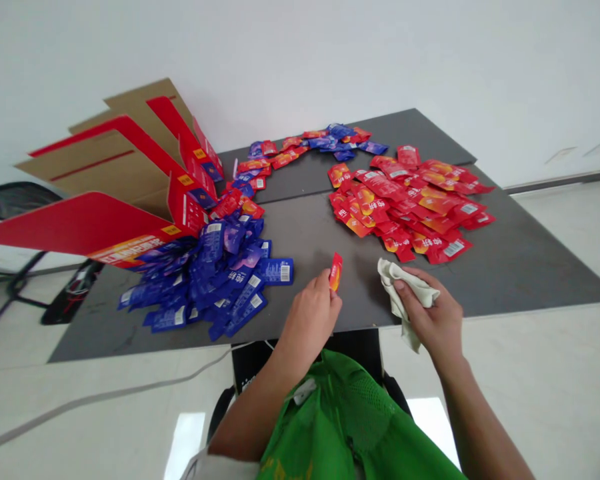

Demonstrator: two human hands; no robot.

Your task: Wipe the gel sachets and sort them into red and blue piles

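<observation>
My left hand [311,308] is closed around the lower end of a red and orange sachet [335,271], which stands up out of the fingers above the table's front edge. Off to the right, my right hand [433,313] grips a crumpled whitish cloth [405,290] between thumb and fingers; part of it hangs past the table edge. Beyond my right hand lies a broad pile of red sachets [405,200]. A heap of blue sachets [220,267] is left of my left hand, some with white barcode labels facing up.
Open red cardboard boxes [125,220] with raised flaps stand at the table's left. A mixed line of red and blue sachets [290,153] curves across the back of the grey table [300,230]. A grey cable [130,393] runs below the front edge; a white wall is behind.
</observation>
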